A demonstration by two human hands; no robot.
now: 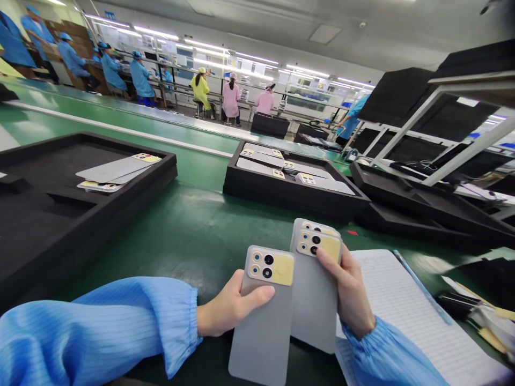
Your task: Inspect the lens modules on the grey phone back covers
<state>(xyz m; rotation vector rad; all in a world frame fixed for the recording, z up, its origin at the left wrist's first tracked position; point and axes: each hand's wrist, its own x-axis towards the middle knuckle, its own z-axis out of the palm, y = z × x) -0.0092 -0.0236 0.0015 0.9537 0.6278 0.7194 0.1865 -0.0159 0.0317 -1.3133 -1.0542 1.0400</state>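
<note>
My left hand point(231, 305) grips a grey smartphone point(263, 327) by its upper part, thumb across the back below a yellow camera panel with several lenses. My right hand point(350, 289) holds a second grey smartphone point(314, 300) upright, fingers curled over its camera corner. A further phone edge point(317, 225) shows behind that one. The two held phones overlap slightly. Both my wrists sit in ribbed blue sleeves. A ruled notebook point(402, 305) lies beneath my right hand.
Black foam trays holding grey phones stand on the green workbench point(193, 236), at left point(120, 201) and centre point(293, 198), with another at right point(422, 214). Cables and tools lie at far right. Co-workers in smocks sit along a line behind.
</note>
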